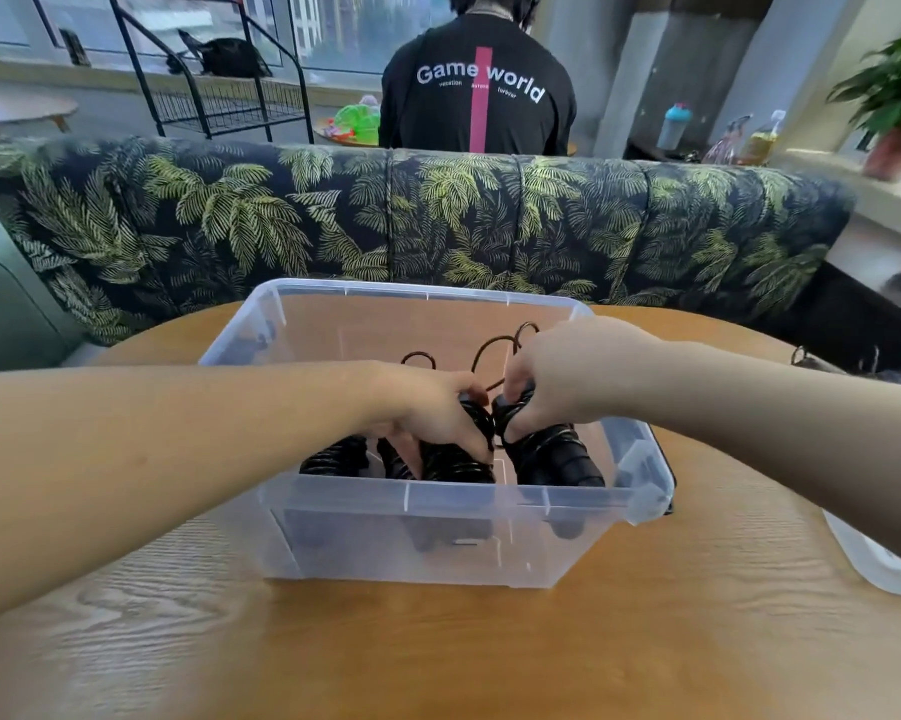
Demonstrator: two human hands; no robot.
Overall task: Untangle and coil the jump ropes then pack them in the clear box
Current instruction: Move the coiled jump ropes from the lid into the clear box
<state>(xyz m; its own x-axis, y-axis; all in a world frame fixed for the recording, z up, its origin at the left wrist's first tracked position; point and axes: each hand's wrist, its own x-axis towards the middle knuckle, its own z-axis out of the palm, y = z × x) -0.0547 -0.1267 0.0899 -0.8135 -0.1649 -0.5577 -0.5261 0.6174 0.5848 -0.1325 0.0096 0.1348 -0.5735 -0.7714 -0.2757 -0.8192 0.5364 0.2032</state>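
The fingers of the left hand [438,407] curl down over the top of a black coiled jump rope [453,454] inside the clear box [438,517], gripping its wound bundle; the fingers of the right hand [552,387] pinch the upper end of a second coiled rope [552,457] just beside it, thumb and fingertips closed on the black handle end; loose loops of cord [495,345] rise between and behind the 2 hands; a third dark coil [334,457] lies in the box to the left, near the front wall; all the ropes sit within the box, which stands on a round wooden table [438,641]; beyond the table runs a sofa [386,220] with a palm-leaf print; behind it a person in a black shirt [479,90] faces away; a potted plant [895,106] stands at the far right.
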